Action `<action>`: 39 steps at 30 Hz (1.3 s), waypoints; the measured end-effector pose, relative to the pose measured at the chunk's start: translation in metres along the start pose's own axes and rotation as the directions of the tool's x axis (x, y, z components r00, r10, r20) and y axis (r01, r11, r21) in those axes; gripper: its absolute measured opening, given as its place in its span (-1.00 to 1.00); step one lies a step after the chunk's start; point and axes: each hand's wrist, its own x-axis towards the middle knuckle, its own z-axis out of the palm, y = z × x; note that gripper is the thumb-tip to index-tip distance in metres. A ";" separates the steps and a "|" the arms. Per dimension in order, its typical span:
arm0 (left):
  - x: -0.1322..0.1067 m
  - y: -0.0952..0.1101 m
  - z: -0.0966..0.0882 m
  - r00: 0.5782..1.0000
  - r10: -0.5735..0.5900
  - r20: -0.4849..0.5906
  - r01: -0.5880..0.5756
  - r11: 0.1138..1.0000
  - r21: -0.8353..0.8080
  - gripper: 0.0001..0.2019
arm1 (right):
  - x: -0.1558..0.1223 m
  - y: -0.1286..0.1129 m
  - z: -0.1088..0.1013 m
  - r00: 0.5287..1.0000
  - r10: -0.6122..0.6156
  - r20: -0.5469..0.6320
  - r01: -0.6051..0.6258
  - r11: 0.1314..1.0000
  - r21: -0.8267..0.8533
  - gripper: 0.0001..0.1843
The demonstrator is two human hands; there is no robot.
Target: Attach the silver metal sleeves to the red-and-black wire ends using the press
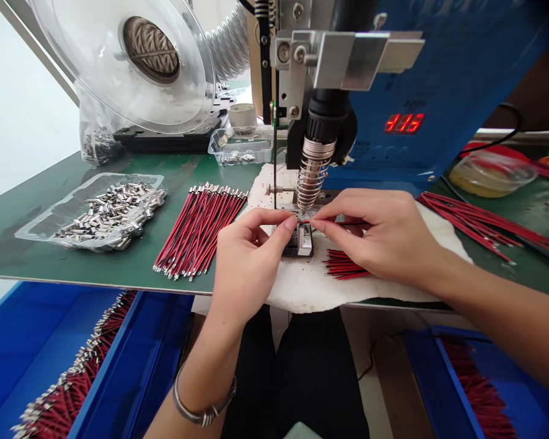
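My left hand (249,262) is pinched closed at the small metal fixture (304,241) under the soldering iron (315,161). What its fingertips hold is too small and covered to make out. From the other side, my right hand (377,235) pinches a thin red and black wire (348,223) between thumb and forefinger, its end at the iron's tip. Below my right palm, a bundle of red and black wires (343,264) lies on the white cloth (302,286). Left of my left hand is a pile of wires with metal ends (199,231).
A clear tray (41,222) holds small metal parts. Behind are a transparent fume hood (82,55) and a blue machine (439,73) with a red display. More wires (480,225) lie right. Blue bins (114,372) with wires stand below the table edge.
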 end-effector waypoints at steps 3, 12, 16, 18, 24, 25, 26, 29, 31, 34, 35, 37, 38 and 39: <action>0.000 -0.001 0.000 1.000 -0.001 -0.003 0.001 1.000 0.000 -0.82 | 0.000 -0.001 0.000 1.000 0.025 0.003 -0.025 1.000 0.017 -0.92; 0.000 0.000 0.000 1.000 0.017 -0.003 -0.017 1.000 0.001 -0.82 | 0.000 -0.003 0.000 0.999 0.044 0.008 -0.044 0.999 0.026 -0.91; 0.000 0.001 0.000 1.000 0.015 -0.005 -0.015 1.000 0.013 -0.81 | 0.000 -0.003 0.000 0.999 0.048 0.006 -0.048 0.999 0.019 -0.89; 0.000 0.001 -0.001 1.000 0.016 -0.008 -0.015 1.000 0.019 -0.81 | -0.001 -0.003 -0.001 0.999 0.049 0.002 -0.049 0.999 0.020 -0.89; -0.001 -0.001 -0.001 1.000 0.012 -0.004 -0.012 1.000 0.014 -0.82 | -0.001 -0.002 0.000 0.999 0.041 0.006 -0.041 0.999 0.023 -0.91; -0.001 -0.001 -0.001 1.000 0.011 -0.003 -0.011 1.000 0.012 -0.82 | -0.001 -0.002 0.000 0.999 0.037 0.002 -0.037 0.999 0.024 -0.90; 0.000 0.000 0.000 1.000 0.009 -0.004 -0.009 1.000 0.013 -0.82 | -0.001 -0.001 0.001 0.999 0.033 -0.003 -0.033 0.999 0.026 -0.90; 0.000 -0.001 0.000 1.000 0.005 -0.005 -0.005 1.000 0.016 -0.82 | 0.000 -0.001 0.001 1.000 0.028 -0.011 -0.028 0.999 0.031 -0.90; 0.000 -0.001 0.000 1.000 0.008 -0.002 -0.008 1.000 0.013 -0.80 | 0.000 -0.002 0.001 0.999 0.032 -0.008 -0.031 0.999 0.030 -0.89; 0.000 -0.001 -0.001 1.000 0.016 0.009 -0.016 1.000 0.015 -0.79 | 0.000 -0.002 0.000 0.999 0.039 0.003 -0.039 0.999 0.029 -0.89; 0.000 -0.001 -0.001 1.000 0.017 0.010 -0.017 1.000 0.017 -0.79 | -0.001 -0.002 0.000 0.999 0.039 0.005 -0.039 0.999 0.029 -0.89; -0.001 -0.001 -0.001 1.000 0.016 0.010 -0.016 1.000 0.011 -0.79 | -0.001 -0.002 0.000 0.999 0.037 0.005 -0.038 0.999 0.030 -0.89; -0.001 -0.001 -0.001 1.000 0.015 0.008 -0.015 1.000 0.006 -0.79 | -0.001 -0.002 0.000 0.999 0.038 0.006 -0.038 0.999 0.029 -0.90; -0.001 -0.001 -0.001 1.000 0.013 0.007 -0.013 1.000 0.002 -0.79 | -0.001 -0.002 0.000 0.999 0.039 0.007 -0.039 0.999 0.028 -0.89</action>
